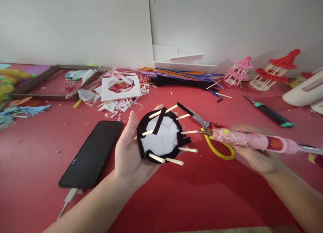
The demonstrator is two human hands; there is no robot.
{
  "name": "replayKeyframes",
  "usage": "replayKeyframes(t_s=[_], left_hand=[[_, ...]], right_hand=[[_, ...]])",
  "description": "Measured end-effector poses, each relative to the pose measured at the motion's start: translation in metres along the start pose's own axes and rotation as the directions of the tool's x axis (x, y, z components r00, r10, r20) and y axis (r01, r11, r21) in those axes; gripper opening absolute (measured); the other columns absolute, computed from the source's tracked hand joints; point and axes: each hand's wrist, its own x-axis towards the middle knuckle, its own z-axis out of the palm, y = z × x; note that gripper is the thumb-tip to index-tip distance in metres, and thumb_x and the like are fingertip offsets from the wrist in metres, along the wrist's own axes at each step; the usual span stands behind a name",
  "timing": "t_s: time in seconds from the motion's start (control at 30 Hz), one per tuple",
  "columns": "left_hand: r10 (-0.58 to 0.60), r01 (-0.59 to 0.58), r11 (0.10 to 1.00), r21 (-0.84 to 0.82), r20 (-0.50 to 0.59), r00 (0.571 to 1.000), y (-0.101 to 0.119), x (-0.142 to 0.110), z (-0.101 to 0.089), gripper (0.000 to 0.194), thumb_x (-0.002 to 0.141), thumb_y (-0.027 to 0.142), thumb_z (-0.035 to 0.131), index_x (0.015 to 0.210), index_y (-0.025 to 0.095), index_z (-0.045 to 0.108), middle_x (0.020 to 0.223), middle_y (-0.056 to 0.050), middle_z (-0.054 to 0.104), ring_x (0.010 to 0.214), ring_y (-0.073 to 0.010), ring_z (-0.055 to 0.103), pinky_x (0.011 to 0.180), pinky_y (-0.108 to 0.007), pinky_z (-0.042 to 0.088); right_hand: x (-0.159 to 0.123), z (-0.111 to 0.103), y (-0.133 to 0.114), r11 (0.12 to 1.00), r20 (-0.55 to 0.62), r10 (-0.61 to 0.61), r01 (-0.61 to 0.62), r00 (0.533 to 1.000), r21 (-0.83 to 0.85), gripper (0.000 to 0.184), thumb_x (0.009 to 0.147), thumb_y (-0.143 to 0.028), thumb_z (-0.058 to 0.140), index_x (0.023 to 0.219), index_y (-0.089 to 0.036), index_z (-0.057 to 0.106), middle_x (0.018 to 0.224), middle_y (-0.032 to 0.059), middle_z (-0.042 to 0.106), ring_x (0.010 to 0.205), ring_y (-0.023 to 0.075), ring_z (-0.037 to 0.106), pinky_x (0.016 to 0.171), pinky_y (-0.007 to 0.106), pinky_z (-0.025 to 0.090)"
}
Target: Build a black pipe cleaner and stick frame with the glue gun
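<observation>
My left hand (128, 152) cradles a white round disc (161, 138) edged with black pipe cleaner, with several short wooden sticks poking out of it. A loose black pipe cleaner piece lies across its top. My right hand (257, 155) is wrapped around a pink glue gun (247, 141), whose metal nozzle points left and nearly touches one stick at the disc's right side. Yellow-handled scissors (214, 138) lie on the red table just behind the nozzle.
A black phone (92, 154) on a cable lies left of my left hand. Paper scraps and a white foam frame (121, 90) sit behind, with a pile of coloured pipe cleaners (181, 78), two small stick pagoda models (275, 69), a craft knife (270, 113) and a wooden frame (37, 88).
</observation>
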Motion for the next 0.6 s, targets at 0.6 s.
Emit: replayKeyframes(t_s=[0.6], left_hand=[[0.007,-0.004,1.000,-0.016,0.181,0.983,0.000,0.002,-0.014,0.057,0.098,0.061,0.037,0.128,0.021,0.065,0.110,-0.009,0.078,0.112,-0.0333,0.071,0.103,-0.057,0.051]], right_hand=[[-0.004,0.000,0.010,0.999,0.021,-0.008,0.008,1.000,-0.045,0.006,0.087,-0.030,0.064,0.090,-0.027,0.068,0.070,0.0028,0.066,0.057,0.0188,0.061,0.045,0.031,0.046]])
